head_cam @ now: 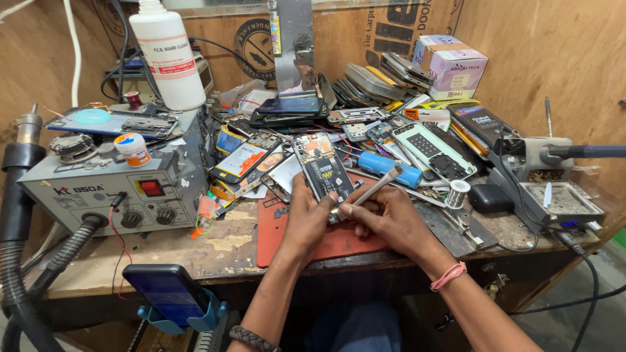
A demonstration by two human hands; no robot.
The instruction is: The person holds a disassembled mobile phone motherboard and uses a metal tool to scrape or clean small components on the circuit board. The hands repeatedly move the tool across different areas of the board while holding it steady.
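The opened phone (324,171) stands propped on the red work mat (306,244) near the front of the counter (169,251), back cover off, circuit board and dark battery showing. Its long axis runs away from the person, leaning slightly left at the top, with the lower end nearest the hands.

The left hand (306,218) comes from below and to the left, fingers wrapped round the phone's lower left edge, holding it steady. The right hand (391,218) sits just beside it to the right, closed in a pen-like grip on a slim metal tool (373,189). The shaft slants up and to the right, and the working tip points down and left toward the phone's lower right corner. Of the two, the right hand carries the tool, and the phone lies just left of it; the tip looks to be touching or almost touching the frame, though I cannot tell which.

The tip itself is lost between the fingers, so its kind stays unclear. The phone's bottom edge is hidden behind both hands. Behind it, the heap of phone parts (391,124) overlaps so thickly that single pieces are hard to separate.
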